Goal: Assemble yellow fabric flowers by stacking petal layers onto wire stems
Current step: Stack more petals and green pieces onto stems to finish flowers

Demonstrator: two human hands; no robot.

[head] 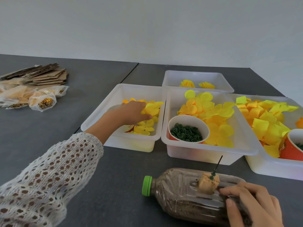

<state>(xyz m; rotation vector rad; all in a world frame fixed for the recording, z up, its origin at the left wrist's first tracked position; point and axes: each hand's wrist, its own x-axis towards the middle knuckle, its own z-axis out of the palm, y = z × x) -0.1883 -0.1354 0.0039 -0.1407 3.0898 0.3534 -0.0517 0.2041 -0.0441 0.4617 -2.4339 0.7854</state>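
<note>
My left hand (pixel 131 112) reaches into the left white bin (pixel 98 118) and rests on a pile of small yellow fabric petals (pixel 151 112), fingers curled over them. My right hand (pixel 250 205) grips a brown-filled plastic bottle (pixel 180 194) lying on its side near the table's front. A thin dark wire stem (pixel 217 166) stands up from a tan lump (pixel 208 183) on the bottle, just beyond my right fingers. The middle bin (pixel 213 154) holds larger yellow petals (pixel 211 112) and a cup of green plastic rings (pixel 186 132).
A right bin (pixel 270 167) holds big yellow petals and a red cup. A far bin (pixel 170 77) holds two finished yellow flowers (pixel 196 84). Cardboard pieces (pixel 45 76) and clear bags of parts (pixel 32 99) lie at far left on the grey table.
</note>
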